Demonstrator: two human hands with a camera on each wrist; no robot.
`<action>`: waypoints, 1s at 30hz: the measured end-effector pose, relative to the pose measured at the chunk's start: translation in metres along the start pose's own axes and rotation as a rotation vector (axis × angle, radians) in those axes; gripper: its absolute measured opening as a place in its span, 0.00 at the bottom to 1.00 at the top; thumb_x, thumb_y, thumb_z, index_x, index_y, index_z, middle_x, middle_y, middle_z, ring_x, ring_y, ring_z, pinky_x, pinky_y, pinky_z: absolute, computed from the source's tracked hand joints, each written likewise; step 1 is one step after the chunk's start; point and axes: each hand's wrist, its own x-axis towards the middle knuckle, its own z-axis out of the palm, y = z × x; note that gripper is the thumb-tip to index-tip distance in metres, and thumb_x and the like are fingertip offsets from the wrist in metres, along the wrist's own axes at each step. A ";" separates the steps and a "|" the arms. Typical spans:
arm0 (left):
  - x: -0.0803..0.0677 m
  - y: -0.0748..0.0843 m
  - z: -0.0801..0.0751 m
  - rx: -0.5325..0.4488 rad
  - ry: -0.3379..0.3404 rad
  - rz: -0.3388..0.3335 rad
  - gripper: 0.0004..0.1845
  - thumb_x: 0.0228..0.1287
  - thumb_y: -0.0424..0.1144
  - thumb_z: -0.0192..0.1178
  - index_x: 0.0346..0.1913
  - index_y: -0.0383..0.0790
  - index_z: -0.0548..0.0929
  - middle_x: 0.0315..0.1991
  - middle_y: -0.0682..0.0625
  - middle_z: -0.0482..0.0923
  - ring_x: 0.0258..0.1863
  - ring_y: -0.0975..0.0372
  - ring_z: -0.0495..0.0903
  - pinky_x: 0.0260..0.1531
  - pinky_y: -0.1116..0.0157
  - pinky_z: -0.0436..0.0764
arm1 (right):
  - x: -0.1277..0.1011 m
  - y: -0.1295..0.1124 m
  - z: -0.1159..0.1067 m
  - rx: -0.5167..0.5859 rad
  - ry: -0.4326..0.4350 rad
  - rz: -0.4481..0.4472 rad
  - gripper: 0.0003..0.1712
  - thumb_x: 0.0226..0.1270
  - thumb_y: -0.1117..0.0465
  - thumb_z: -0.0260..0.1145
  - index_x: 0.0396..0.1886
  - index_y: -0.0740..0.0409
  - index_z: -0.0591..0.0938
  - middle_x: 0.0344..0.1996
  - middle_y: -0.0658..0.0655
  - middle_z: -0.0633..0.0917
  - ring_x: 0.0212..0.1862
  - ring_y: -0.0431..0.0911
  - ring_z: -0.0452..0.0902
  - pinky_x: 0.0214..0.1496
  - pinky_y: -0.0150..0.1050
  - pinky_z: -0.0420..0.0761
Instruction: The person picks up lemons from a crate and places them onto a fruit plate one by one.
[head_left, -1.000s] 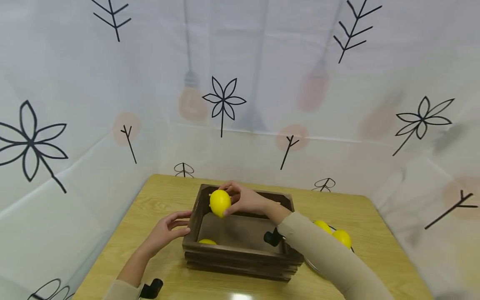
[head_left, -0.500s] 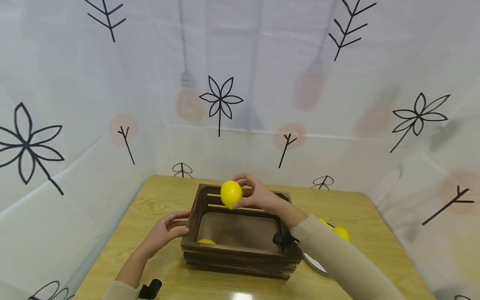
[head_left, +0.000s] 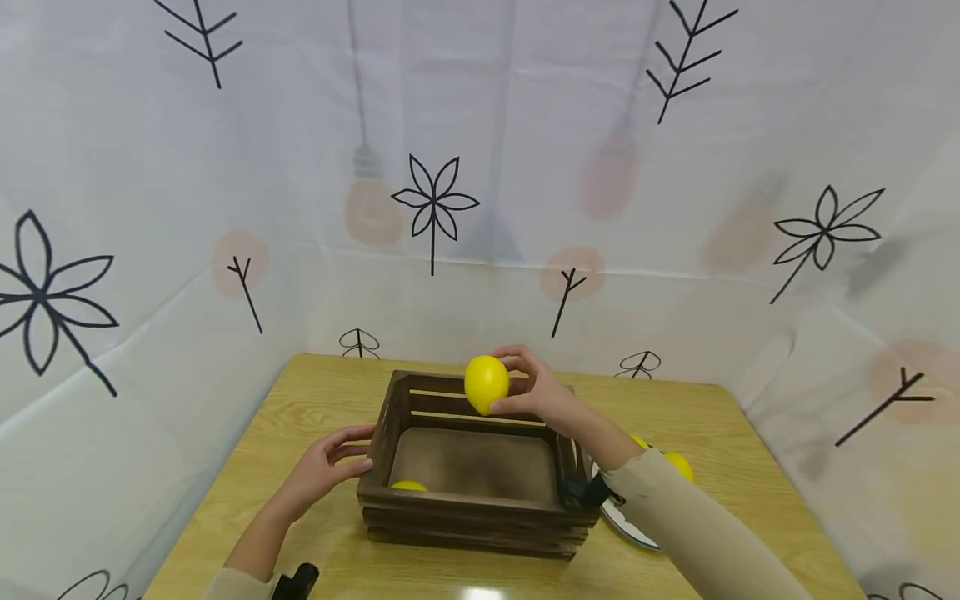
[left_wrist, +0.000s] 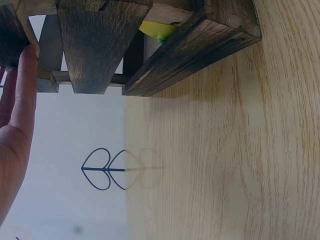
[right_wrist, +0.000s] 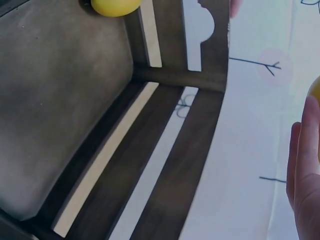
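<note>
My right hand (head_left: 546,398) pinches a yellow lemon (head_left: 486,384) between thumb and fingers, above the back part of a dark wooden slatted crate (head_left: 472,521). In the right wrist view that hand (right_wrist: 307,185) is at the right edge, with only a sliver of the lemon showing. My left hand (head_left: 321,468) touches the crate's left side with extended fingers; the left wrist view shows fingers (left_wrist: 25,95) along a slat. A second lemon (head_left: 408,485) lies inside the crate at the front left, mostly hidden by the front wall in the head view.
Right of the crate stands a white plate (head_left: 626,527) with a dark rim, partly behind the right sleeve. Two lemons (head_left: 680,464) show there, partly covered by the forearm. A patterned white cloth (head_left: 480,300) hangs around the wooden table (head_left: 337,392).
My right hand has carried the lemon rightward and slightly up, from the crate's left end toward the middle of its back side. The left hand has stayed at the crate's side.
</note>
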 end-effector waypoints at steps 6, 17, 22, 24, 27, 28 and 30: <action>0.000 0.001 0.001 0.001 0.000 0.001 0.29 0.61 0.39 0.62 0.65 0.38 0.68 0.63 0.40 0.65 0.57 0.52 0.70 0.46 0.62 0.77 | -0.012 -0.001 -0.008 0.021 0.047 -0.014 0.40 0.50 0.69 0.73 0.61 0.56 0.64 0.56 0.64 0.68 0.48 0.54 0.76 0.47 0.47 0.78; -0.002 0.002 0.000 0.008 0.004 -0.019 0.30 0.61 0.41 0.63 0.65 0.38 0.67 0.64 0.41 0.63 0.55 0.62 0.72 0.47 0.60 0.77 | -0.033 0.010 -0.026 0.005 0.131 -0.021 0.39 0.53 0.70 0.71 0.62 0.59 0.62 0.54 0.64 0.68 0.51 0.53 0.75 0.48 0.45 0.77; -0.001 0.002 0.001 0.021 0.015 -0.021 0.30 0.61 0.40 0.63 0.65 0.38 0.68 0.64 0.41 0.64 0.57 0.54 0.71 0.48 0.60 0.76 | -0.041 0.015 -0.032 -0.005 0.165 0.000 0.39 0.53 0.70 0.71 0.62 0.60 0.61 0.55 0.64 0.68 0.51 0.51 0.75 0.48 0.44 0.77; -0.001 0.002 0.002 0.024 0.017 -0.022 0.30 0.61 0.40 0.63 0.65 0.38 0.68 0.64 0.41 0.64 0.57 0.53 0.71 0.48 0.60 0.76 | -0.045 0.017 -0.034 -0.018 0.178 0.006 0.39 0.53 0.69 0.71 0.62 0.60 0.61 0.55 0.64 0.68 0.50 0.50 0.75 0.48 0.44 0.77; -0.001 0.002 0.002 0.020 0.017 -0.022 0.30 0.61 0.40 0.63 0.65 0.38 0.68 0.64 0.41 0.64 0.56 0.55 0.71 0.48 0.59 0.76 | -0.050 0.020 -0.038 -0.037 0.186 0.010 0.39 0.54 0.68 0.71 0.63 0.61 0.61 0.54 0.65 0.67 0.50 0.50 0.75 0.48 0.43 0.77; -0.001 0.001 0.002 0.018 0.017 -0.023 0.30 0.61 0.40 0.63 0.65 0.38 0.68 0.64 0.41 0.64 0.56 0.56 0.71 0.48 0.59 0.76 | -0.052 0.021 -0.040 -0.037 0.189 0.011 0.39 0.54 0.68 0.71 0.63 0.60 0.61 0.54 0.65 0.67 0.50 0.50 0.75 0.48 0.43 0.77; -0.001 0.001 0.002 0.009 0.019 -0.030 0.30 0.61 0.39 0.63 0.65 0.39 0.68 0.64 0.42 0.64 0.56 0.56 0.72 0.48 0.59 0.76 | -0.056 0.024 -0.044 -0.042 0.198 0.015 0.39 0.54 0.68 0.71 0.63 0.59 0.61 0.55 0.64 0.67 0.50 0.50 0.75 0.48 0.43 0.77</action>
